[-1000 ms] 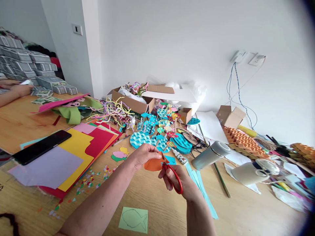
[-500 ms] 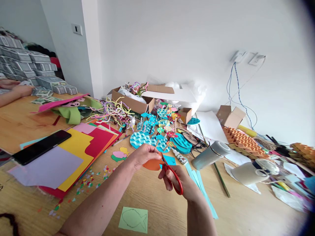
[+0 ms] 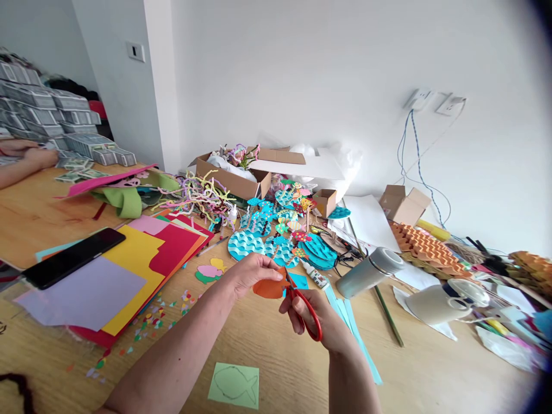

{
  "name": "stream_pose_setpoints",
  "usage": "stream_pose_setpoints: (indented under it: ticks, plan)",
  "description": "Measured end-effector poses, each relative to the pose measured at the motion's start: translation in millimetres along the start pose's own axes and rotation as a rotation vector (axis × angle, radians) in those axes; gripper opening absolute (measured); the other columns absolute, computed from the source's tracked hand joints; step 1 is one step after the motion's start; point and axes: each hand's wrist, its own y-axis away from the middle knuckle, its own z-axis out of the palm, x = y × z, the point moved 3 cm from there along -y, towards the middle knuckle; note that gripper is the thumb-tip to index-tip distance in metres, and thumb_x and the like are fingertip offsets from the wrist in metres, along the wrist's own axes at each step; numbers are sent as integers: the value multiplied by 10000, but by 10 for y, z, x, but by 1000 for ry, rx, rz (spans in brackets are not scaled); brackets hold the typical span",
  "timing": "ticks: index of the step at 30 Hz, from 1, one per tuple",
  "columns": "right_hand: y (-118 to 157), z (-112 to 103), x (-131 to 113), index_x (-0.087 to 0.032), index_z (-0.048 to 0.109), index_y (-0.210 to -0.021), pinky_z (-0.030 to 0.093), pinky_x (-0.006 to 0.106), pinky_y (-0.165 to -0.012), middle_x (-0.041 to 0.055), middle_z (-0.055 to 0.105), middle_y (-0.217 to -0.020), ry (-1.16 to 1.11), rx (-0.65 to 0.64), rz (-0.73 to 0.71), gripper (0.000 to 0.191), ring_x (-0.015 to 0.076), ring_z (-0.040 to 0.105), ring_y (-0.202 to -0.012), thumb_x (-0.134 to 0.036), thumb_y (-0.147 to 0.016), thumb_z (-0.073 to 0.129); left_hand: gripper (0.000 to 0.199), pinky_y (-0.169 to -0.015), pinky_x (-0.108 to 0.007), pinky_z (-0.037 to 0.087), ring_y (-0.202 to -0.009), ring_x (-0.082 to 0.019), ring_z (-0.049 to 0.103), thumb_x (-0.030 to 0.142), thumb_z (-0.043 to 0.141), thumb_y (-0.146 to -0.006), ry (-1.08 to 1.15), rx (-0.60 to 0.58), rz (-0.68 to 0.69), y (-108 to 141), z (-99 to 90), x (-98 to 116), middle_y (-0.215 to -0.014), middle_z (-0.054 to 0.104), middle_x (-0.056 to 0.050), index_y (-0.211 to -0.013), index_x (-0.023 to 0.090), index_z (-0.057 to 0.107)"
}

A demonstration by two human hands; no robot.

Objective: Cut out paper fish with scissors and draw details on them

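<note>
Pinched in the fingers of my left hand (image 3: 255, 274) is a piece of orange paper (image 3: 268, 288) with a rounded outline. My right hand (image 3: 317, 316) grips red-handled scissors (image 3: 318, 326), and their blades meet the right edge of the orange paper. Whether the blades are fully closed is hard to make out. Nearer my body lies a pale green sheet (image 3: 234, 385) with a fish outline drawn on it. Cut paper fish shapes in pink, yellow and green (image 3: 210, 271) rest left of my left hand.
Coloured paper sheets (image 3: 103, 293) with a black phone (image 3: 75, 257) on top lie at left, near scattered paper scraps. Blue wavy paper pieces (image 3: 245, 245), a glue bottle (image 3: 316, 276), a grey flask (image 3: 370, 271) and a white cup (image 3: 446, 300) stand beyond. Another person's hands (image 3: 41, 155) show far left.
Both hands, with the orange paper and the scissors, have shifted very slightly to the right. The scissors still meet the paper's right edge.
</note>
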Motion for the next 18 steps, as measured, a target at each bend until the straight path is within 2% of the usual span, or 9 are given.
stream_pose_setpoints:
  ticks: [11, 15, 18]
  plan:
    - [11, 8, -6, -144, 588, -722, 301, 235, -419, -23, 501, -438, 9, 2, 4, 584, 90, 396, -386, -716, -785, 490, 296, -581, -221, 367, -585, -103, 548, 320, 791, -532, 47, 45, 38, -52, -78, -39, -652, 639, -11, -711, 129, 651]
    - [9, -4, 2, -138, 595, -740, 302, 234, -425, -23, 499, -441, 19, 28, 0, 602, 90, 401, -392, -727, -783, 480, 353, -496, -194, 360, -561, -93, 549, 378, 794, -576, 107, 65, 24, -37, -59, -11, -687, 630, -9, -789, 135, 651]
    - [-5, -19, -5, -134, 603, -746, 301, 231, -428, -26, 492, -441, 17, 77, 1, 610, 90, 399, -399, -728, -789, 467, 423, -410, -191, 356, -499, -100, 555, 471, 768, -629, 216, 46, -50, -38, -29, -19, -706, 628, -7, -874, 148, 646]
